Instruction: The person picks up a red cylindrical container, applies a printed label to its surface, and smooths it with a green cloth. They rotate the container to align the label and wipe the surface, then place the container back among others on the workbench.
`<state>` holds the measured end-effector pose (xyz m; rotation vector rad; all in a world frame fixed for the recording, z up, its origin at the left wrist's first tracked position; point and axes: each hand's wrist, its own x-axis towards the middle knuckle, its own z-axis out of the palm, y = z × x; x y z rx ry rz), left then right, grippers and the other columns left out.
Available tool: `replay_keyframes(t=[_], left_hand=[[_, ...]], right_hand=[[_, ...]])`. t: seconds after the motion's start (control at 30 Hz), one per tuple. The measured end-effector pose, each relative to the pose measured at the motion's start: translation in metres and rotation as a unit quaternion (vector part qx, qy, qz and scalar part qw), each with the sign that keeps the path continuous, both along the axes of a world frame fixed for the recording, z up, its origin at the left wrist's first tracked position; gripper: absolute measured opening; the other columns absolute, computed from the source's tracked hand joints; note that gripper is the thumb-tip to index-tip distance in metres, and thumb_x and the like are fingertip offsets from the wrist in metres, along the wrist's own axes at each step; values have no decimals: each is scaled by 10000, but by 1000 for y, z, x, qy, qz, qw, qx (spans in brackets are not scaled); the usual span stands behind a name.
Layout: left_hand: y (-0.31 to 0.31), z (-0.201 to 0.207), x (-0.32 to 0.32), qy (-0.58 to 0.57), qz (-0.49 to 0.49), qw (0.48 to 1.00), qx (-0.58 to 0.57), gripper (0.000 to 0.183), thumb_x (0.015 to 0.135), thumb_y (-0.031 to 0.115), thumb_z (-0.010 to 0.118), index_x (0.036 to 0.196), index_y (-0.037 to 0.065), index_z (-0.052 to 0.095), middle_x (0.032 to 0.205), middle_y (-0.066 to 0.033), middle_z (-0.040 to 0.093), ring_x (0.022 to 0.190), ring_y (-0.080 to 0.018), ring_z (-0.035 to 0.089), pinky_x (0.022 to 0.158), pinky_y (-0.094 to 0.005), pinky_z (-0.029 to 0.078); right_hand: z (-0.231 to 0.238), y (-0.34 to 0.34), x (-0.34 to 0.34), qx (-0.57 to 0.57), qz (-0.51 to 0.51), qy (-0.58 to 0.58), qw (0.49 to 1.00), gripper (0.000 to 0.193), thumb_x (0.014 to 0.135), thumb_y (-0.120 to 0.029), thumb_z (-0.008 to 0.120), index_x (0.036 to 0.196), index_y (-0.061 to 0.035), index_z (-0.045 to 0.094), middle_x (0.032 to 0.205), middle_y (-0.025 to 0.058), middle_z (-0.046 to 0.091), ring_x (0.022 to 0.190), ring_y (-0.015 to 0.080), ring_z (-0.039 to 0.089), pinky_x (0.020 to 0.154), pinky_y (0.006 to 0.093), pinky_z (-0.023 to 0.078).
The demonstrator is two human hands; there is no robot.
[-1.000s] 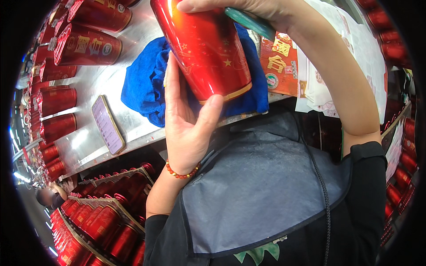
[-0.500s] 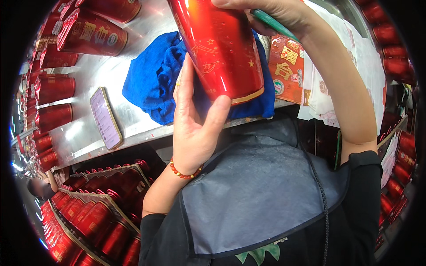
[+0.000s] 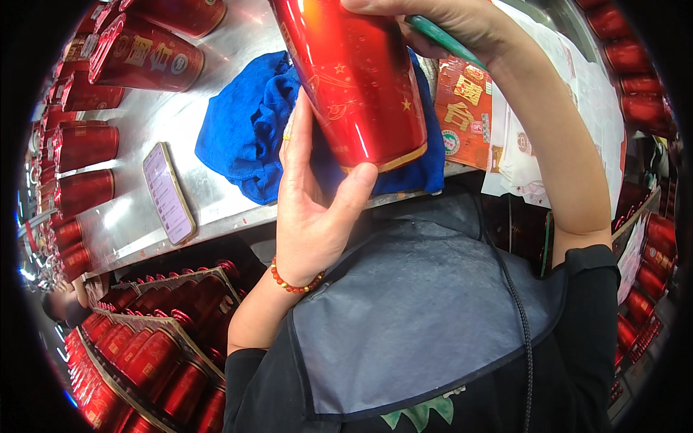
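Note:
A shiny red canister with gold stars and a gold rim is held tilted between my two hands, its far end cut off by the top of the picture. My left hand cups the near, gold-rimmed end, with the thumb at the rim and the fingers along the left side. From the upper right, my right hand grips the far part; some of its fingers are hidden behind the canister. A green bangle is on that wrist. Beneath the canister, a crumpled blue cloth lies on the metal table.
On the metal table, a phone lies left of the cloth. Several red canisters line the left side. To the right are a flat red printed piece and white papers. Crates of red canisters stand lower left.
The canister and surroundings sit very slightly further left in the picture. Both hands keep their hold on the canister.

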<state>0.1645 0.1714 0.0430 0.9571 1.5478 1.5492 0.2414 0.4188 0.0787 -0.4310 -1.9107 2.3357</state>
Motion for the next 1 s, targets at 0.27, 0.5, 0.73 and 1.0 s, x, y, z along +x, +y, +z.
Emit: replay_keyframes(t=[0.27, 0.5, 0.73, 1.0], left_hand=[[6, 8, 5, -39, 15, 999, 1, 884, 875, 56, 765, 1580, -25, 238, 1530, -135, 362, 1428, -226, 370, 1186, -367, 295], [9, 13, 5, -19, 27, 999, -22, 876, 872, 51, 772, 1573, -28, 251, 1516, -126, 387, 1404, -212, 400, 1172, -352, 320], [8, 16, 6, -64, 25, 998, -10, 861, 875, 51, 767, 1569, -28, 264, 1513, -122, 395, 1396, -211, 410, 1171, -352, 321], [9, 9, 8, -6, 39, 999, -11, 859, 876, 83, 775, 1562, -36, 273, 1490, -120, 411, 1375, -207, 424, 1162, -352, 330]], right_hand=[[20, -10, 2, -23, 23, 46, 998, 840, 767, -408, 881, 1403, -19, 493, 1304, 161, 598, 1234, 255, 549, 1072, 367, 441], [12, 1, 6, -47, 36, 22, 998, 923, 739, -435, 895, 1415, 18, 460, 1334, 194, 579, 1252, 285, 543, 1072, 387, 462], [12, 2, 7, -62, 57, 48, 995, 905, 733, -436, 898, 1397, 18, 483, 1320, 203, 586, 1242, 282, 556, 1056, 388, 481], [11, 3, 8, -67, 61, 64, 994, 883, 744, -430, 892, 1395, 7, 485, 1297, 189, 602, 1217, 276, 574, 1036, 383, 494]])
